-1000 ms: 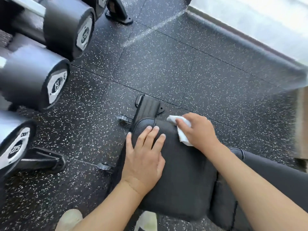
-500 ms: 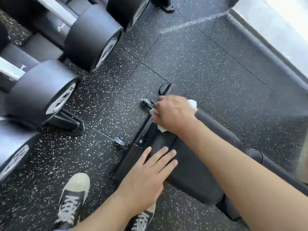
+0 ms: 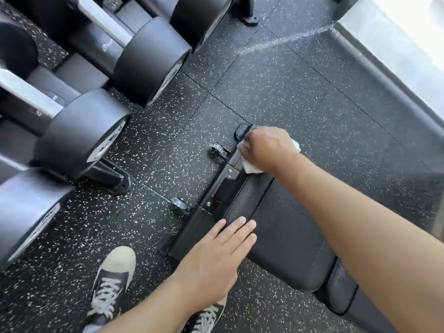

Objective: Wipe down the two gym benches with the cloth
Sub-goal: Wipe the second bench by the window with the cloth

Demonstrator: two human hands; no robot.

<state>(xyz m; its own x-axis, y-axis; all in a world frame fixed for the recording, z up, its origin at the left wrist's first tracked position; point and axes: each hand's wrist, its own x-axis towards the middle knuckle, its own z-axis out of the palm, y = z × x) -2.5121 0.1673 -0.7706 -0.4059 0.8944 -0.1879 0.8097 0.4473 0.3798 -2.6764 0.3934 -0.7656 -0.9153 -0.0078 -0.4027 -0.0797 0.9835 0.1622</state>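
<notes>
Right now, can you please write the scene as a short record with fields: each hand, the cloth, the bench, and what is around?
left hand: flat, fingers straight, resting on bench pad
right hand: grips cloth at the bench end
cloth: white, crumpled, mostly under the hand
bench: black pad, metal frame with small wheels
around: dumbbells on a rack, speckled floor, two sneakers

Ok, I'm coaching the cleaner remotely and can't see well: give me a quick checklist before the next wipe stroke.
1. Cloth in the right hand: ok, gripped.
2. Cloth on the bench: ok, at its far end by the frame.
3. Left hand steadying the pad: ok, flat on its near corner.
4. Shoes off the frame: ok.
5. Dumbbells away from the arms: ok.
6. Pad already wiped: cannot tell.
</notes>
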